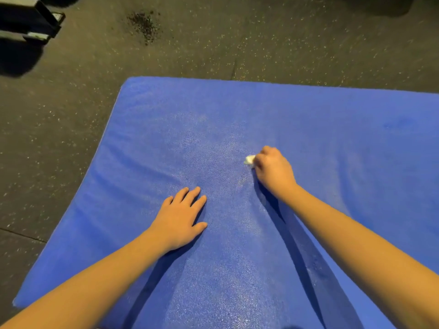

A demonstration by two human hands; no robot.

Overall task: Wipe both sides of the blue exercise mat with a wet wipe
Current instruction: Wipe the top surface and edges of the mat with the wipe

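The blue exercise mat (pixel 308 119) lies flat on the floor and fills most of the view. Its far edge and left edge show. My right hand (pixel 273 170) grips a small bunched white wet wipe (pixel 249 159) and holds it against the mat near the middle; only a bit of the wipe shows past my fingers. My left hand (pixel 181 216) rests flat on the mat with fingers spread, to the left of and nearer to me than the right hand. A damp sheen runs down the mat's middle between my hands.
Dark speckled rubber flooring (pixel 213 43) surrounds the mat. A dark stain (pixel 143 23) marks the floor beyond the far edge. Dark equipment with metal feet (pixel 31 22) stands at the top left corner.
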